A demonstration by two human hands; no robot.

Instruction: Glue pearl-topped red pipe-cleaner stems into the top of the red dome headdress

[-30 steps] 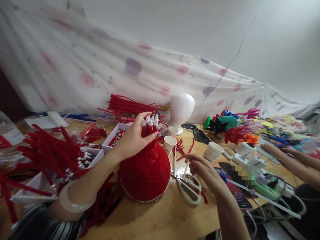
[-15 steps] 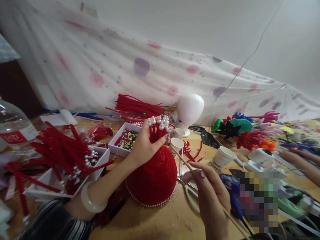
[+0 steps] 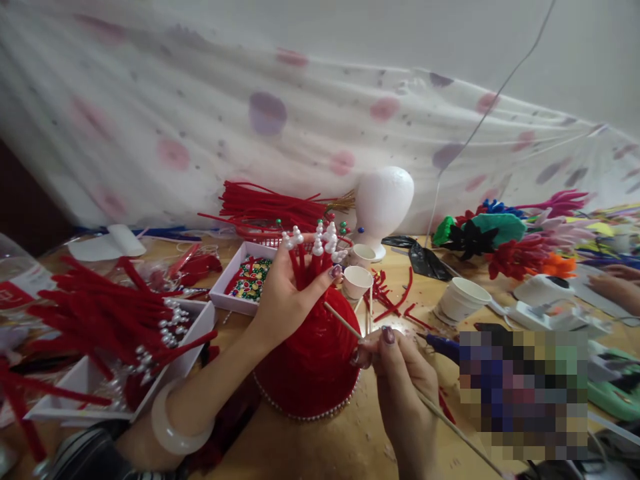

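Note:
A red fuzzy dome-shaped headpiece [image 3: 313,373] stands upright on the table, edged with a string of small pearls. Around the red stems at its top, my left hand [image 3: 285,303] is closed, its thumb lying across the front. White pearl clusters [image 3: 319,240] tip these stems above my fingers. My right hand [image 3: 407,383] pinches a thin wooden stick [image 3: 345,320], whose far end meets the headpiece's upper front just under my left thumb. Whether anything is on the stick's tip is too small to tell.
White paper cups [image 3: 463,300] stand right of the headpiece, a white foam head [image 3: 383,207] behind. Boxes of beads [image 3: 240,300] and red fuzzy stems [image 3: 110,313] lie left. Colourful fuzzy flowers [image 3: 510,240] are at right, near another person's hand [image 3: 615,287].
My right hand has brought the stick's tip from beside the paper cup, left and down to the headpiece. My left hand keeps its hold. The camera view has shifted a little.

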